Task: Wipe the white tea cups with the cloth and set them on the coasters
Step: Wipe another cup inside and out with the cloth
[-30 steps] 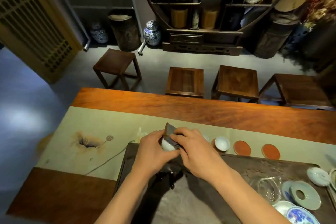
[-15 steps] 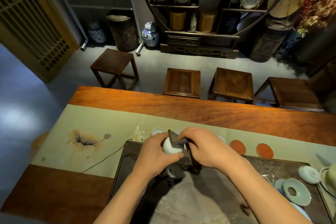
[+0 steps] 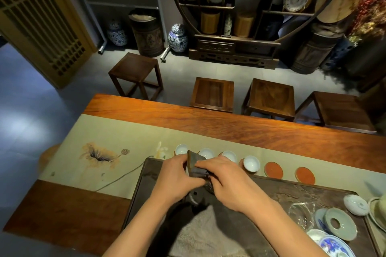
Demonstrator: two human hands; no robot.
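My left hand [image 3: 174, 177] and my right hand [image 3: 222, 175] meet over the far edge of the dark tea tray [image 3: 292, 192]. Between them is a folded dark cloth [image 3: 196, 166], pinched by my right fingers. It covers the white cup that my left hand cups, so the cup itself is hidden. Behind the hands, several white tea cups stand in a row on orange coasters, from the leftmost cup [image 3: 181, 149] to the rightmost cup [image 3: 251, 164]. Right of the row lie two bare orange coasters [image 3: 273, 169], [image 3: 305, 175].
A grey towel [image 3: 200, 233] lies on the tray under my forearms. At the tray's right end are a glass pitcher [image 3: 301, 213], a celadon ring lid [image 3: 340, 223], a white lid [image 3: 356, 204] and blue-and-white saucers [image 3: 334, 246]. Wooden stools [image 3: 212, 94] stand beyond the table.
The cloth has come down over the white cup in my left hand, hiding it. The view has shifted, so the row of cups behind the hands now shows.
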